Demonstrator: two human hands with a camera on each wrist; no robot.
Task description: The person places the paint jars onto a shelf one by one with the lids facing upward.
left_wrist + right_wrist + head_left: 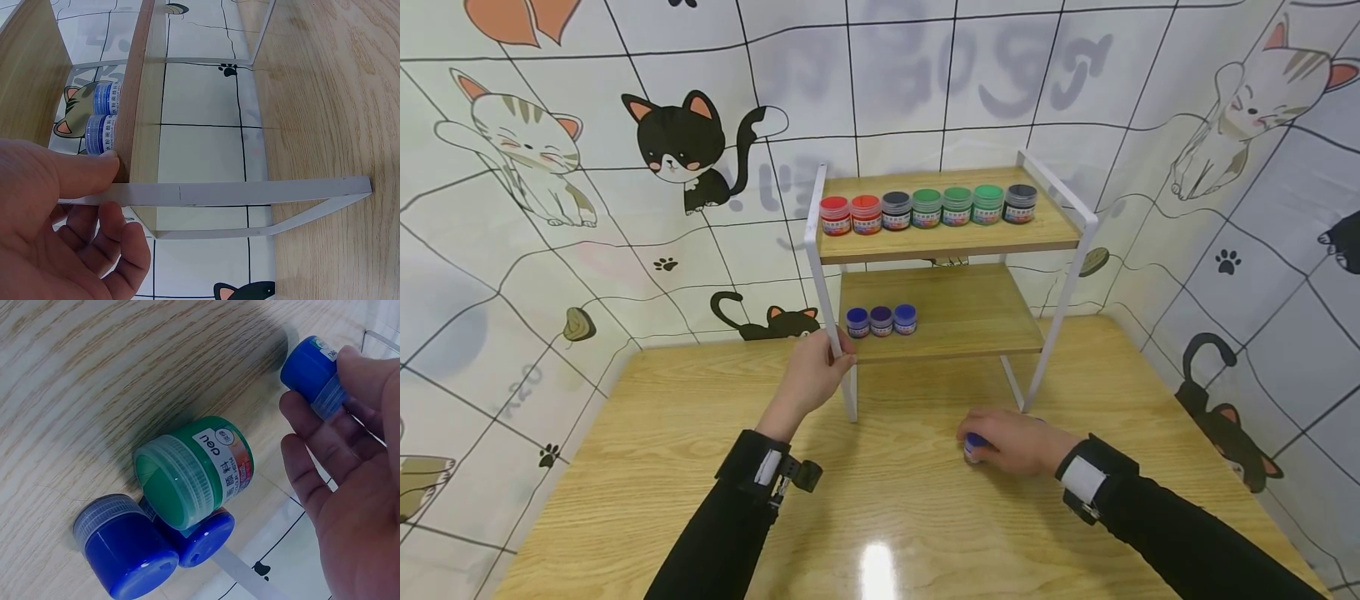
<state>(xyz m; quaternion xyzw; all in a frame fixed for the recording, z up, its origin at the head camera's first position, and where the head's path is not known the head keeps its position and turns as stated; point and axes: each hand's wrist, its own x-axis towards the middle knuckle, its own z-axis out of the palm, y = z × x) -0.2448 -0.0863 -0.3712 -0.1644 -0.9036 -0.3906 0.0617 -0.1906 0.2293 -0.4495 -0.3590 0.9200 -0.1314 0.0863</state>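
My left hand [808, 375] grips the white metal post [219, 192] of a two-tier shelf rack at its lower left, thumb on one side and curled fingers on the other. Just beside it on the lower board [970, 308] stand three small paint jars [881, 320] with blue and purple lids. Low over the table in front of the rack, my right hand [1015, 442] pinches a small blue paint jar [312, 369] between thumb and fingers. Close by that hand, a larger green paint jar [194, 472] and two blue paint jars [128, 550] show in the right wrist view, mostly hidden in the head view.
On the rack's upper board [925, 244] several paint jars [927, 208] stand in a row: red, dark and green. The rack stands toward the back of a wooden table [685, 467]. A cat-patterned sheet [910, 92] surrounds the table at the back and sides.
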